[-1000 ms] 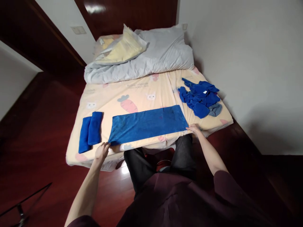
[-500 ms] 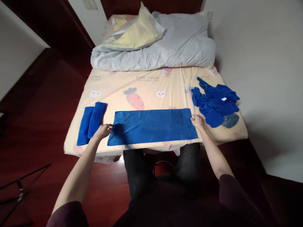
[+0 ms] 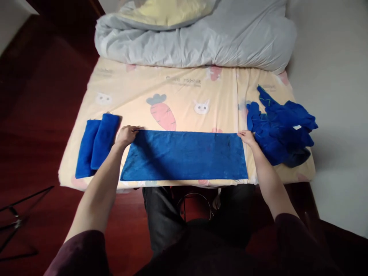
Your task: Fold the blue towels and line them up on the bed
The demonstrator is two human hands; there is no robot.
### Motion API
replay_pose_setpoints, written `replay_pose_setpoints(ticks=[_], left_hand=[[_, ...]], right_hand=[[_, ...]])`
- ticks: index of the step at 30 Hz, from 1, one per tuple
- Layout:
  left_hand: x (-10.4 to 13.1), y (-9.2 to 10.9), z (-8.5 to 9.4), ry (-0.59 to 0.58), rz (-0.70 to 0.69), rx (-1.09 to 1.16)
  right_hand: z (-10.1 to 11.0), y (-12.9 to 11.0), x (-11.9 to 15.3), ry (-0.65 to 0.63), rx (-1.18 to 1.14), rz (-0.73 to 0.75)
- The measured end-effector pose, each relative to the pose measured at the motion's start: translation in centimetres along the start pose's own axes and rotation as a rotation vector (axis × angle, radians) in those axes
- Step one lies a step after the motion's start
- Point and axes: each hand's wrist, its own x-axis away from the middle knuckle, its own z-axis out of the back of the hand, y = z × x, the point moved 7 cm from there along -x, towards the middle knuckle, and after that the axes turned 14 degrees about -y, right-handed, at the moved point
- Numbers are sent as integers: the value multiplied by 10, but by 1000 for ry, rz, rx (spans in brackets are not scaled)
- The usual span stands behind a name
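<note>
A blue cloth lies flat as a wide rectangle along the bed's near edge. My left hand pinches its far left corner. At the far right corner, my right hand has its fingers closed on the cloth's edge. Two folded blue cloths, one partly under the other, rest to the left of my left hand. Beyond my right hand sits a crumpled heap of blue cloths with a small white label showing.
The bed has a cream sheet with carrot and rabbit prints. A grey quilt with a yellow item on it is bunched at the back. A wall stands at the right, and a black metal stand at the lower left.
Both hands have moved from the cloth's sides to its far corners and closed on them. The view has shifted closer to the bed.
</note>
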Motion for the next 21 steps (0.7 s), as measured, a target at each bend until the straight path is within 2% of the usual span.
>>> replay_pose_setpoints(ticks=[3, 7, 11, 14, 18, 21], left_hand=[[-6, -1, 7, -44, 12, -6], [-6, -2, 20, -49, 63, 2], [-9, -2, 35, -60, 200, -1], [-19, -3, 49, -45, 285, -8], [-39, -3, 65, 33, 347, 15], [-48, -3, 67, 102, 407, 76]], right_hand=[[6, 7, -7, -37, -94, 34], [19, 0, -4, -33, 15, 99], [29, -19, -4, 11, 164, 137], [32, -35, -12, 69, 247, 117], [27, -58, -25, 118, 348, 78], [23, -73, -30, 159, 449, -14]])
